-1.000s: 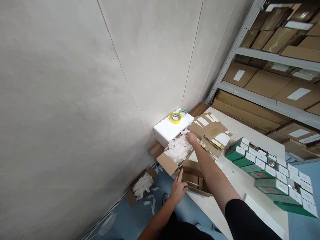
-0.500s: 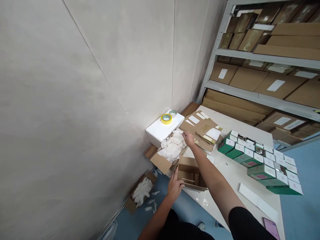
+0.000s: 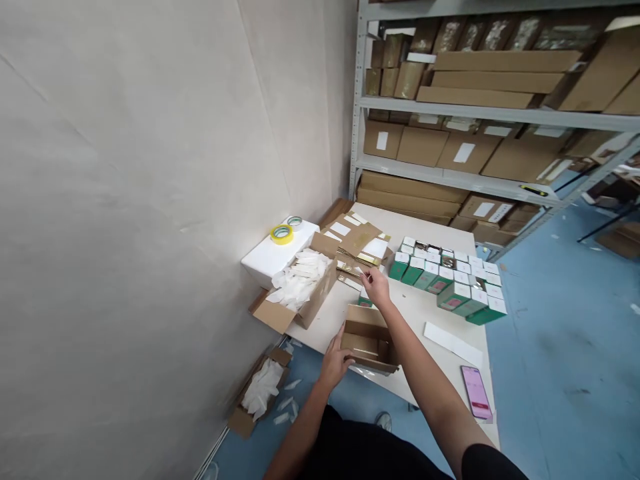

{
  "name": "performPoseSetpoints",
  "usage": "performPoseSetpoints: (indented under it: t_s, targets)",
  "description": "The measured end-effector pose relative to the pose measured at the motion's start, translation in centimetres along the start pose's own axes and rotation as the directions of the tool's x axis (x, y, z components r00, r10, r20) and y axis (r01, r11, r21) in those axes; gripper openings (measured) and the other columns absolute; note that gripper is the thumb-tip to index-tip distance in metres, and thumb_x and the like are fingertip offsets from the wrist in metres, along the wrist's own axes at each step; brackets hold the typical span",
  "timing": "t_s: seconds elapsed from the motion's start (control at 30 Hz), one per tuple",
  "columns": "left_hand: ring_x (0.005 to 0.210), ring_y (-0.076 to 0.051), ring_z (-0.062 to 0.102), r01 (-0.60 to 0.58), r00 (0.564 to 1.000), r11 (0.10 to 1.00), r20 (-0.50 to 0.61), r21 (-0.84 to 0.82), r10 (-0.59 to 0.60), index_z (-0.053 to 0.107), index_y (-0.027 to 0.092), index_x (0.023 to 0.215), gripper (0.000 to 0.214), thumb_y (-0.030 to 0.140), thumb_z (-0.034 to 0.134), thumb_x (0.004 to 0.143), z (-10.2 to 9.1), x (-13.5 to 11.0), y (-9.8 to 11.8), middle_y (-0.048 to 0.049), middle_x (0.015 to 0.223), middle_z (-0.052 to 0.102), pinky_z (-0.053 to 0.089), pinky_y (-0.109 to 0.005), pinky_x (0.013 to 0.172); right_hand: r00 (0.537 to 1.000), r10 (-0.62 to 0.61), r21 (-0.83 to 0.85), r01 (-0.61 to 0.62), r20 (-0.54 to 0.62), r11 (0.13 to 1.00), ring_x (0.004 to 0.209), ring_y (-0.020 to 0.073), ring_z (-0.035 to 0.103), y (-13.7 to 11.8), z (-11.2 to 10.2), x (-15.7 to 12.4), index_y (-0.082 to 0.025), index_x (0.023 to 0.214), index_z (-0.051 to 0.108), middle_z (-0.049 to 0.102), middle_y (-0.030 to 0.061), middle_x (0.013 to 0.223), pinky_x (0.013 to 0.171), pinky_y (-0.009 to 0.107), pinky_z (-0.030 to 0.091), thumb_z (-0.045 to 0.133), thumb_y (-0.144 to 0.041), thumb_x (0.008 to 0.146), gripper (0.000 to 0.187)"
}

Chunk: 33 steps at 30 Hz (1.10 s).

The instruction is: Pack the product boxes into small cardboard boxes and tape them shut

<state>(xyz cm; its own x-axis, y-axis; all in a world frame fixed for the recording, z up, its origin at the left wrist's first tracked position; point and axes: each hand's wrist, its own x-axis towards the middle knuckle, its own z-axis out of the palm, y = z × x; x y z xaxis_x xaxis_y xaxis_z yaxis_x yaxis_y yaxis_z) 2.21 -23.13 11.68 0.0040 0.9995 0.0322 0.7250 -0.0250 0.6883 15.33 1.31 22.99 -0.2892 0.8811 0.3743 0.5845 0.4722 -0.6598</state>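
Large brown cardboard carton [image 3: 280, 313] heaped with white packets [image 3: 300, 283]. Left hand [image 3: 334, 360], fingers spread, rests against the small open brown cardboard box [image 3: 367, 337] at the white table's [image 3: 425, 317] edge; the box looks largely unfilled. Right hand [image 3: 376, 287], just beyond the box, has its fingertips drawn together, and whether they hold anything cannot be told. Green-and-white cartons [image 3: 450, 280] stand in rows.

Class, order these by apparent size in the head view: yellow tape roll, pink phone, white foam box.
1. white foam box
2. pink phone, though nearness to the camera flatters it
3. yellow tape roll
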Motion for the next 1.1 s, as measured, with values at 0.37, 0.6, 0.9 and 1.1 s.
performPoseSetpoints:
  t_s: [0.37, 0.6, 0.9, 1.1]
  targets:
    - [0.150, -0.033, 0.040, -0.077, 0.996, 0.997, 0.040, 0.020, 0.076, 0.080, 0.022, 0.090, 0.010, 0.016, 0.076, 0.083, 5.8, 3.2, 6.0, -0.0012, 0.173, 0.023, 0.042, -0.048, 0.121, 0.922, 0.308, -0.116, -0.288, 0.233, 0.950, 0.086, 0.0234, 0.068, 10.2, -9.0, -15.5, -0.025, 0.104, 0.075, 0.074, 0.0060, 0.102, 0.081, 0.033, 0.051, 0.068, -0.034, 0.088, 0.019]
    - [0.153, -0.029, 0.038, -0.090, 0.977, 0.996, 0.190, -0.021, 0.092, 0.081, 0.022, 0.094, 0.015, 0.016, 0.070, 0.085, 10.5, 7.1, 6.3, 0.0010, 0.175, 0.017, 0.040, -0.043, 0.123, 0.869, 0.468, -0.109, -0.455, 0.161, 0.884, 0.093, 0.0254, 0.070, 14.3, -11.8, -22.2, -0.023, 0.139, 0.065, 0.073, 0.0116, 0.119, 0.089, 0.038, 0.054, 0.062, -0.037, 0.093, 0.048]
    - [0.151, -0.038, 0.038, 0.004, 0.969, 0.995, 0.245, 0.103, -0.029, 0.072, 0.022, 0.124, 0.047, 0.011, 0.073, 0.078, 12.3, 10.2, 4.2, -0.0131, 0.167, 0.035, 0.039, -0.056, 0.120, 0.775, 0.620, 0.188, -0.631, 0.120, 0.752, 0.099, 0.0266, 0.074, 13.7, -8.1, -20.8, -0.024, 0.135, 0.069, 0.077, 0.0089, 0.117, 0.097, 0.042, 0.057, 0.058, -0.045, 0.093, 0.047]
    - [0.144, -0.028, 0.047, 0.060, 0.998, 0.997, 0.021, -0.057, -0.059, 0.063, 0.020, 0.138, 0.048, 0.015, 0.054, 0.091, 8.1, 14.2, 1.3, -0.0121, 0.150, 0.057, 0.036, -0.046, 0.124, 0.734, 0.656, 0.386, -0.664, 0.175, 0.641, 0.141, 0.0305, 0.055, 12.0, -0.4, -16.0, -0.022, 0.141, 0.065, 0.063, 0.0108, 0.147, 0.121, 0.047, 0.039, 0.051, -0.063, 0.095, 0.064]
